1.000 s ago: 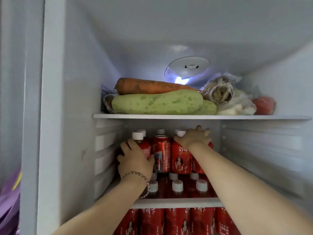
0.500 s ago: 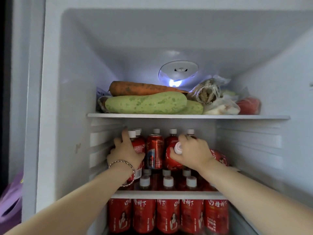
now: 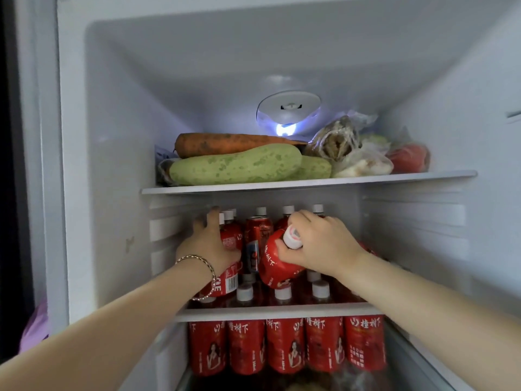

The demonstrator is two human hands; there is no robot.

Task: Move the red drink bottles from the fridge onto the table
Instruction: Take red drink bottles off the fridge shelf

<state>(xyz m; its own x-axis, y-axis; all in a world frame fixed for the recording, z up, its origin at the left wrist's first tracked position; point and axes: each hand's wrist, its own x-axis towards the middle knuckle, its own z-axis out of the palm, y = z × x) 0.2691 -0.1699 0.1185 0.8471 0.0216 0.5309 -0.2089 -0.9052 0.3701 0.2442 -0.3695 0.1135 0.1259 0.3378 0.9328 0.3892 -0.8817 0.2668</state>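
Red drink bottles with white caps fill the middle fridge shelf point(image 3: 270, 313). My right hand point(image 3: 318, 244) grips one red bottle point(image 3: 275, 263) at its neck, tipped so its cap points toward me, over the front row. My left hand point(image 3: 210, 244) wraps round an upright red bottle point(image 3: 229, 249) at the shelf's left end. A red can point(image 3: 255, 241) stands between the two. Another row of red bottles point(image 3: 284, 345) stands on the shelf below.
The top shelf point(image 3: 307, 182) carries green squashes point(image 3: 236, 165), a carrot point(image 3: 225, 142) and bagged food point(image 3: 355, 153). A lit lamp point(image 3: 287, 114) sits on the back wall. The fridge's white side walls close in left and right. Something purple point(image 3: 35, 325) shows outside at left.
My right hand has pulled its bottle forward and tilted it further, cap toward me. My left hand has stayed on the left bottle. The view has backed away from the fridge.
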